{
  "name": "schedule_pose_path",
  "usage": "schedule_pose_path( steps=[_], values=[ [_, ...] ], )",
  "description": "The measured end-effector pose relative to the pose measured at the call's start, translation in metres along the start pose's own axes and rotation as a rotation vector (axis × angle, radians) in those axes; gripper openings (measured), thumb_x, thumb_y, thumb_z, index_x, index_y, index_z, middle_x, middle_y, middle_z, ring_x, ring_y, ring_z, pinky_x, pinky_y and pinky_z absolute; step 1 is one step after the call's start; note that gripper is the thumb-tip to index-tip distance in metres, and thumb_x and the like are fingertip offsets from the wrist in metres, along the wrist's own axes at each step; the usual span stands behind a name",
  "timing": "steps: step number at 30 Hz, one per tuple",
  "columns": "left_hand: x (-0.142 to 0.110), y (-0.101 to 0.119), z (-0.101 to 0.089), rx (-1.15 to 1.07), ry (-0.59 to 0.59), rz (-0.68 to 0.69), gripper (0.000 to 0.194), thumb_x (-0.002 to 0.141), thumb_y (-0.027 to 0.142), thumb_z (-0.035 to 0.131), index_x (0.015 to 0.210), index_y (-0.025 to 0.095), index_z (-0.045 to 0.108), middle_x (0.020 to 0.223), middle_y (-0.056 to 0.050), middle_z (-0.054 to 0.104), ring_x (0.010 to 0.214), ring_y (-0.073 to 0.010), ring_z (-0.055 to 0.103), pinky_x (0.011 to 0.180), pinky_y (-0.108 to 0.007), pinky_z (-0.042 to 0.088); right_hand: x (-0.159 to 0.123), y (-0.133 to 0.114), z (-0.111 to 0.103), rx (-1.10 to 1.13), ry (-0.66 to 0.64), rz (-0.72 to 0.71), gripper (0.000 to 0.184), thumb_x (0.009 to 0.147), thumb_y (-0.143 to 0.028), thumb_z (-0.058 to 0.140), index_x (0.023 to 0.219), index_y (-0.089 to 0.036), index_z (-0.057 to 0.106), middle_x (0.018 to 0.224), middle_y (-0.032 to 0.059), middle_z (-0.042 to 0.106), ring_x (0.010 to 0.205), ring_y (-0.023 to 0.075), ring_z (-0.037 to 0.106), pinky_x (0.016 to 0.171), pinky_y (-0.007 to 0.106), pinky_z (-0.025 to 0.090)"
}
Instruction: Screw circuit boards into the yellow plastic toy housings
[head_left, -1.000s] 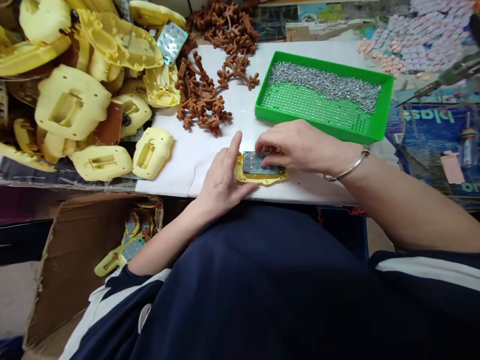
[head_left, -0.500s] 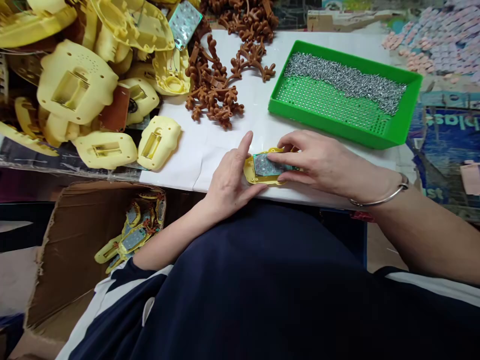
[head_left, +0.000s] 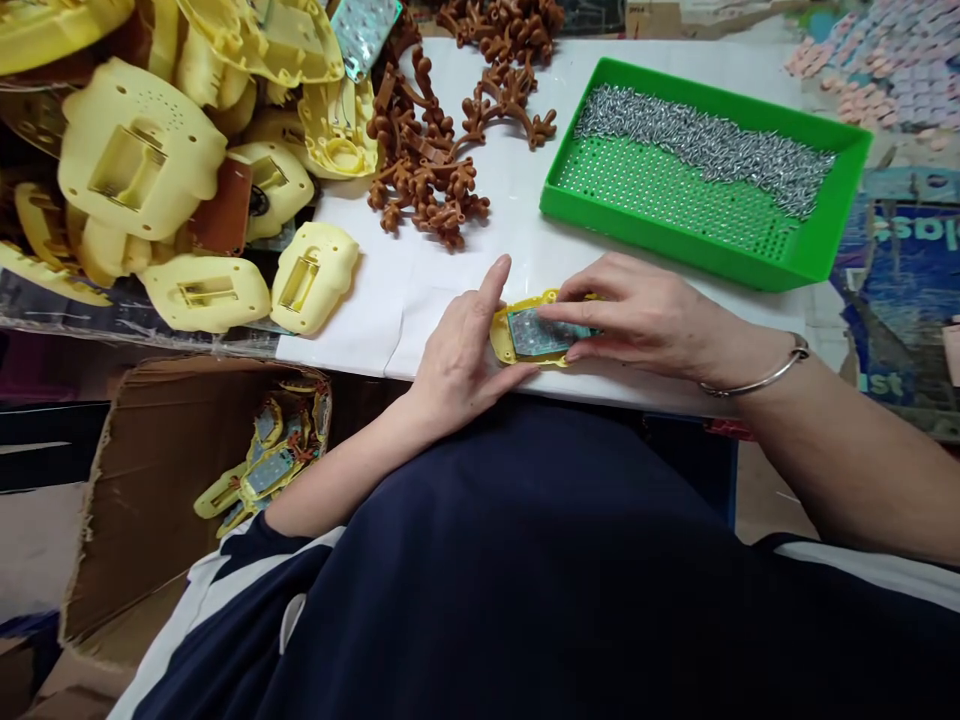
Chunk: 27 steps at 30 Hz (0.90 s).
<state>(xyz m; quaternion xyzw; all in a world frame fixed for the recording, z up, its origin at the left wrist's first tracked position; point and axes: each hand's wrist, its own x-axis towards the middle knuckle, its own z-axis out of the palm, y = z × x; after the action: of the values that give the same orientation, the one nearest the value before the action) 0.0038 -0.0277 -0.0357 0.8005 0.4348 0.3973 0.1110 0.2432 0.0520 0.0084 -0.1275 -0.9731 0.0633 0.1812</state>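
A yellow plastic shell half (head_left: 503,350) lies on the white-covered table edge in front of me, its inside facing up. Within it sits a green-edged circuit board (head_left: 534,334). My left hand (head_left: 459,358) rests against the shell's left end, thumb and index finger spread wide around that end. From the right, my right hand (head_left: 645,315) grips the board, index finger on its upper face and thumb at its near edge. The right end of shell and board is hidden under this hand.
A green tray (head_left: 675,235) of small metal screws (head_left: 697,140) stands behind my right hand. Brown antler-shaped parts (head_left: 431,190) lie in the middle. Yellow shells (head_left: 142,150) are heaped at left. Below them, a cardboard box (head_left: 142,480) holds shells with boards.
The view has shifted slightly, so the tray sits higher and further right. My right hand has turned a little on the board; my left hand looks nearly the same.
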Motion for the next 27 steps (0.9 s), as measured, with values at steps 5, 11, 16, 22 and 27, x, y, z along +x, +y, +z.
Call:
schedule_pose_path(
  steps=[5, 11, 16, 22, 27],
  values=[
    [-0.0002, 0.0006, -0.0008, -0.006, -0.039, -0.045, 0.084, 0.098, 0.062, 0.052, 0.161, 0.022, 0.013, 0.114, -0.01, 0.065, 0.095, -0.0208, 0.062, 0.082, -0.035, 0.054, -0.0016, -0.0002, -0.0001, 0.04, -0.043, 0.089, 0.056, 0.103, -0.054, 0.044, 0.139, -0.015, 0.057, 0.112, 0.0149, 0.07, 0.099, 0.0251, 0.065, 0.085, 0.04, 0.056],
    [-0.0013, -0.0003, -0.0021, -0.022, -0.071, -0.053, 0.089, 0.096, 0.065, 0.054, 0.162, 0.023, 0.011, 0.119, -0.011, 0.065, 0.094, -0.0205, 0.062, 0.083, -0.035, 0.054, -0.0003, 0.0003, -0.002, 0.074, -0.073, 0.138, 0.057, 0.102, -0.057, 0.044, 0.136, -0.014, 0.059, 0.113, 0.0152, 0.071, 0.103, 0.026, 0.066, 0.086, 0.039, 0.055],
    [-0.0004, 0.0001, -0.0013, 0.009, -0.049, -0.034, 0.085, 0.098, 0.065, 0.051, 0.161, 0.021, 0.013, 0.115, -0.01, 0.064, 0.095, -0.0207, 0.062, 0.079, -0.035, 0.054, 0.0011, -0.0005, -0.0027, 0.085, -0.08, 0.17, 0.064, 0.1, -0.063, 0.042, 0.135, -0.012, 0.059, 0.111, 0.0156, 0.071, 0.101, 0.0265, 0.066, 0.087, 0.04, 0.054],
    [-0.001, -0.0019, -0.0015, -0.016, -0.072, -0.03, 0.089, 0.096, 0.066, 0.053, 0.162, 0.024, 0.01, 0.13, -0.013, 0.063, 0.095, -0.0207, 0.061, 0.083, -0.036, 0.054, 0.0023, -0.0029, -0.0039, 0.113, -0.101, 0.236, 0.067, 0.098, -0.069, 0.039, 0.135, -0.016, 0.06, 0.11, 0.0136, 0.071, 0.101, 0.0265, 0.066, 0.088, 0.041, 0.053],
    [-0.0009, 0.0004, -0.0033, 0.006, -0.11, -0.082, 0.087, 0.097, 0.065, 0.053, 0.161, 0.022, 0.012, 0.128, -0.014, 0.064, 0.096, -0.0218, 0.062, 0.083, -0.036, 0.054, 0.0021, -0.0046, -0.0038, 0.138, -0.099, 0.267, 0.066, 0.097, -0.069, 0.041, 0.134, -0.018, 0.062, 0.111, 0.0136, 0.072, 0.102, 0.0271, 0.066, 0.088, 0.042, 0.053]
  ],
)
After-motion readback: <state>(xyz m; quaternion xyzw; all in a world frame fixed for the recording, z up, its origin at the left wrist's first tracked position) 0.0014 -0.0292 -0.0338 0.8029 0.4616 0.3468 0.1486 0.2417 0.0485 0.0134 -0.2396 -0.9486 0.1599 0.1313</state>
